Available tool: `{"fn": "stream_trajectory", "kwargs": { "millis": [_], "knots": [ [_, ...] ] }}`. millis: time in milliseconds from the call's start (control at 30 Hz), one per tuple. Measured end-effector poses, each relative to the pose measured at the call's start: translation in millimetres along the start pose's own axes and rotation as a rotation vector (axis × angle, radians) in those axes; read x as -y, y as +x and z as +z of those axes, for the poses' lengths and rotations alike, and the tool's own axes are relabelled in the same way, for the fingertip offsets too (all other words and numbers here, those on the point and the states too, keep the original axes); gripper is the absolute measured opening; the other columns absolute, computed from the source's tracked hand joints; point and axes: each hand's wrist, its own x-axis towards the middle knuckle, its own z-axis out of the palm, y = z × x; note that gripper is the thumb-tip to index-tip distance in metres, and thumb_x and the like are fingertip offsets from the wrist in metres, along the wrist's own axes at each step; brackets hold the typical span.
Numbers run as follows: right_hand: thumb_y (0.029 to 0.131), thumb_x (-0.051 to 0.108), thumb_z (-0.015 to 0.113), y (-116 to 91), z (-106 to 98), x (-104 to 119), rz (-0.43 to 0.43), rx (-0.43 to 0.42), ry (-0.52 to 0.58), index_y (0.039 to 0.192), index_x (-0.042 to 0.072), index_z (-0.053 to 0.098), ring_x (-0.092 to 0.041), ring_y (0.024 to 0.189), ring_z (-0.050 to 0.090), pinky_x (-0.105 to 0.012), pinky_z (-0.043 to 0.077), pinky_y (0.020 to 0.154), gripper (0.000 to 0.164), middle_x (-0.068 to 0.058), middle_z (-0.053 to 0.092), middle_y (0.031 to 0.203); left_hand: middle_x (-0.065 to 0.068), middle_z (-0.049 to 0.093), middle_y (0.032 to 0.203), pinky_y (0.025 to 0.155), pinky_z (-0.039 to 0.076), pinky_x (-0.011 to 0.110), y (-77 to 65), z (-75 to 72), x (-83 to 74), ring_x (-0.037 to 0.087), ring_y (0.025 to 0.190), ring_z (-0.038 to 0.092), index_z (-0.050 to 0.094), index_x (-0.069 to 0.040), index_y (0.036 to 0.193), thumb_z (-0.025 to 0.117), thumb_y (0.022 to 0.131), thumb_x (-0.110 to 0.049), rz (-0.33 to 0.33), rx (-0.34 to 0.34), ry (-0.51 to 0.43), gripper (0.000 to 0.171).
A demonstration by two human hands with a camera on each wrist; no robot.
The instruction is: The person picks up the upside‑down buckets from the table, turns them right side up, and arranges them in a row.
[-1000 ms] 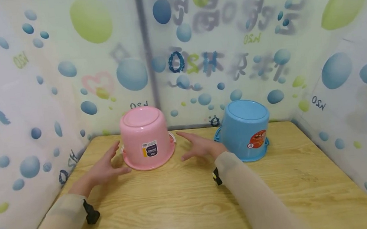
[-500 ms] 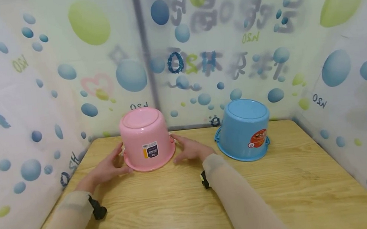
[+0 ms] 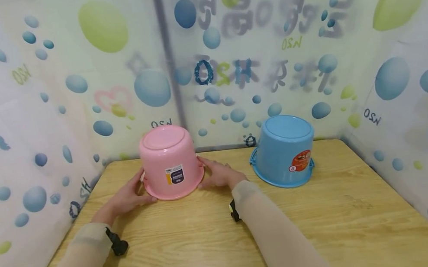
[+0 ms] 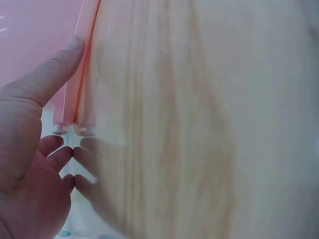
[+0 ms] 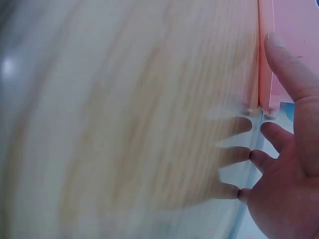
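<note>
Head view first: the pink bucket [image 3: 168,162] is stood mouth-down on the table [image 3: 209,238], flanked by the left hand [image 3: 124,198] and the right hand [image 3: 220,174], both spread around its sides rather than clenched. Smooth, glossy plastic here; light, stiff and a touch slippery, it can be judged, and hardly fragile. Nearby, the blue bucket [image 3: 284,152] is turned over too; whatever may be under either is hidden. Over to the left wrist: the rim [image 4: 72,99] is met by an extended thumb, with other fingertips set down on the shiny tabletop. Right wrist now, and the mirror image: thumb laid along the rim, fingers fanned beneath. That lip, taken from both sides, looks the surest hold.
</note>
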Motion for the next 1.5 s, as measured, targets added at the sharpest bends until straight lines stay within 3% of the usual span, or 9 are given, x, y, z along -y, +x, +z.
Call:
{"fn": "stream_trajectory", "kwargs": {
  "millis": [300, 700, 933, 1167, 1300, 1500],
  "knots": [
    [0.094, 0.048, 0.087, 4, 0, 4, -0.034, -0.033, -0.052, 0.176, 0.045, 0.017, -0.041, 0.17, 0.021, -0.073, 0.004, 0.136, 0.109, -0.001, 0.032, 0.181, 0.02, -0.007, 0.185, 0.131, 0.002, 0.079, 0.3, 0.1, 0.1, 0.053, 0.169, -0.005, -0.008, -0.029, 0.178, 0.094, 0.09, -0.029, 0.054, -0.014, -0.032, 0.134],
    [0.095, 0.047, 0.086, 4, 3, 17, -0.06, -0.053, -0.041, 0.176, 0.044, 0.017, -0.032, 0.168, 0.033, -0.07, 0.009, 0.137, 0.107, 0.003, 0.037, 0.179, 0.019, -0.008, 0.185, 0.13, 0.001, 0.081, -3.1, -7.1, 1.7, 0.054, 0.168, -0.007, -0.009, -0.033, 0.177, 0.092, 0.092, -0.024, 0.036, -0.021, -0.065, 0.132],
    [0.094, 0.048, 0.087, 3, 5, 21, -0.034, -0.046, -0.013, 0.175, 0.051, 0.014, -0.035, 0.168, 0.031, -0.068, 0.015, 0.137, 0.109, 0.004, 0.034, 0.181, 0.019, -0.008, 0.184, 0.131, 0.005, 0.078, -8.2, -10.1, -0.9, 0.055, 0.168, -0.002, -0.01, -0.031, 0.177, 0.092, 0.091, -0.023, 0.04, -0.014, -0.071, 0.134],
    [0.092, 0.052, 0.088, -2, 3, 22, -0.031, -0.037, 0.012, 0.174, 0.053, 0.011, -0.03, 0.17, 0.026, -0.061, 0.022, 0.138, 0.113, 0.01, 0.026, 0.183, 0.019, -0.005, 0.185, 0.127, 0.007, 0.084, -14.1, -10.6, -4.8, 0.059, 0.167, 0.0, -0.009, -0.036, 0.177, 0.092, 0.09, -0.035, 0.02, -0.03, -0.013, 0.133],
    [0.092, 0.052, 0.088, -8, 0, 19, -0.062, -0.037, 0.02, 0.175, 0.049, 0.01, -0.028, 0.171, 0.025, -0.057, 0.023, 0.139, 0.114, 0.01, 0.025, 0.183, 0.021, -0.002, 0.185, 0.127, 0.009, 0.084, -16.9, -9.8, -6.5, 0.059, 0.167, 0.002, -0.007, -0.032, 0.177, 0.091, 0.091, -0.037, 0.045, -0.043, 0.018, 0.13],
    [0.093, 0.055, 0.085, -20, -5, 16, -0.084, -0.03, 0.042, 0.176, 0.045, 0.011, -0.029, 0.171, 0.023, -0.056, 0.022, 0.139, 0.112, 0.005, 0.025, 0.184, 0.019, -0.002, 0.186, 0.124, 0.021, 0.084, -21.9, -10.0, -13.3, 0.065, 0.162, 0.015, -0.005, -0.024, 0.178, 0.089, 0.095, -0.029, 0.103, -0.042, 0.008, 0.125]
  ]
}}
